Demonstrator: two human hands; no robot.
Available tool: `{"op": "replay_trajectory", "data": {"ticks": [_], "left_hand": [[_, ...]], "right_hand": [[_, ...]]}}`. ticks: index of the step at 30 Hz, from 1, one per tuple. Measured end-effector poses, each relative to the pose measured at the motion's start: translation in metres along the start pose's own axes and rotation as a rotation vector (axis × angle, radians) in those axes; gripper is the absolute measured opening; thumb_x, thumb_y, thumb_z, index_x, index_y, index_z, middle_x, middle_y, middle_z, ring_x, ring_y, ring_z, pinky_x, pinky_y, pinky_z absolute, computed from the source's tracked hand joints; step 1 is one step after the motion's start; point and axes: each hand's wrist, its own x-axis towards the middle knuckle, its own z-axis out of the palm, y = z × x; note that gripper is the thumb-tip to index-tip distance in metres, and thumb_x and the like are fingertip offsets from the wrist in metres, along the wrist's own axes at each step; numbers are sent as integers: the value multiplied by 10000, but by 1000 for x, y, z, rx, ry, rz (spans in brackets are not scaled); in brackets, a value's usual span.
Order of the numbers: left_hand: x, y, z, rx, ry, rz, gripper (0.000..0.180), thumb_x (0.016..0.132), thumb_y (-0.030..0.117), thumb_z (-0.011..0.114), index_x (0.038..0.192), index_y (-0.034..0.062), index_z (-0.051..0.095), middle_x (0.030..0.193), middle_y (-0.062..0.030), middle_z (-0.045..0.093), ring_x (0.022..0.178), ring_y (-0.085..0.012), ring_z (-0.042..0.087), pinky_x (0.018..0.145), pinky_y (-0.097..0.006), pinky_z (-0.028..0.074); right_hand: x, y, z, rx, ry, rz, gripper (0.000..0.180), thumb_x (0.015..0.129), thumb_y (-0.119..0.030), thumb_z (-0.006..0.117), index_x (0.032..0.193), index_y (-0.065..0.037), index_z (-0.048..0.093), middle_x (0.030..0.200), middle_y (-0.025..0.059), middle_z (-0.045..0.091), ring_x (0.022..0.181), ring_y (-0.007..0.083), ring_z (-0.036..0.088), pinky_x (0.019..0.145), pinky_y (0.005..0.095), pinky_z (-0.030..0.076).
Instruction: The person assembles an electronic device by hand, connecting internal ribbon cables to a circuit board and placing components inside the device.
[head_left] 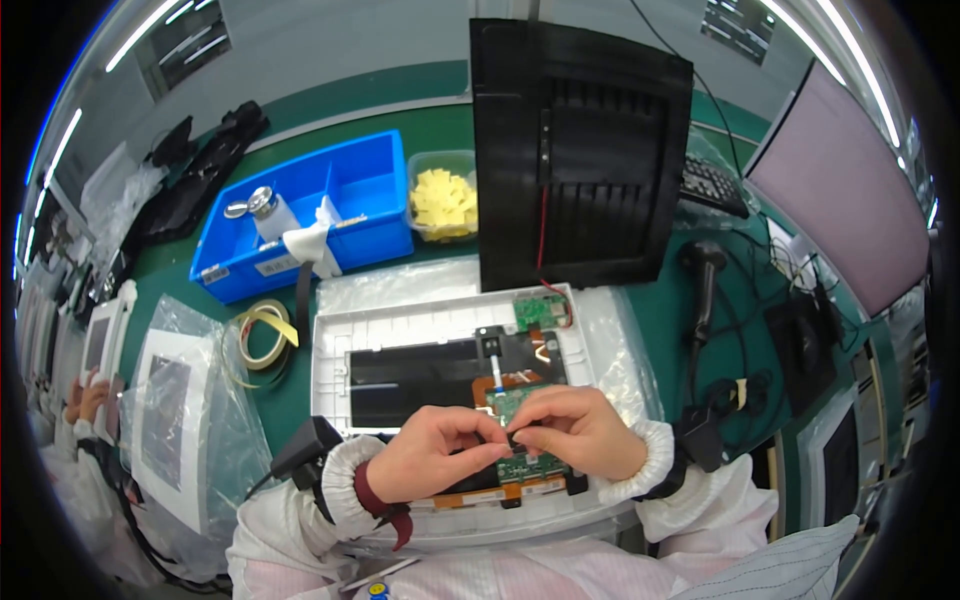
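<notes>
A white device housing (333, 375) lies face down in front of me, with a dark panel (415, 382) and a green circuit board (520, 468) inside it. My left hand (437, 455) and my right hand (577, 432) meet over that board. Thumb and forefinger of each are pinched together, and a small dark piece seems to sit between the fingertips; its kind is too small to make out. Orange flat cables (510, 381) run beside the board. At the housing's far right corner sits a smaller green board (533, 313) with red wires.
An upright black panel (580, 150) stands behind the housing. Left of it are a tub of yellow pieces (443, 200), a blue bin (300, 215) with a pump bottle, and tape rolls (264, 335). A scanner (703, 290) and monitor (845, 190) are right. Another person's hand (88, 395) shows far left.
</notes>
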Motion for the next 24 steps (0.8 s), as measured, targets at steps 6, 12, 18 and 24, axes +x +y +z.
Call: {"op": "replay_trajectory", "data": {"ticks": [6,12,18,24], "left_hand": [[1,1,1,-23,-29,-9,82,843,-9,552,910,-48,579,893,-57,596,839,-87,556,741,-200,451],[1,-2,0,-49,-17,-3,82,842,-11,552,909,-47,581,892,-59,597,838,-89,559,738,-201,451],[2,-6,2,-65,24,43,71,837,13,569,883,-35,594,790,0,574,697,-27,492,588,-162,412],[2,-7,2,-53,31,58,75,832,14,576,878,-39,601,787,-4,582,696,-28,495,586,-164,414]], "right_hand": [[-1,1,0,-60,6,-30,114,778,78,569,879,47,611,831,83,577,673,113,565,592,203,458],[0,2,0,-77,10,-67,95,786,11,602,880,21,619,776,47,584,656,95,521,565,199,412],[0,3,1,-84,6,-78,92,785,17,597,875,23,618,770,48,582,648,97,519,559,200,406],[0,4,1,-92,15,-83,96,781,15,600,875,24,617,771,54,582,648,100,520,561,203,405]]}}
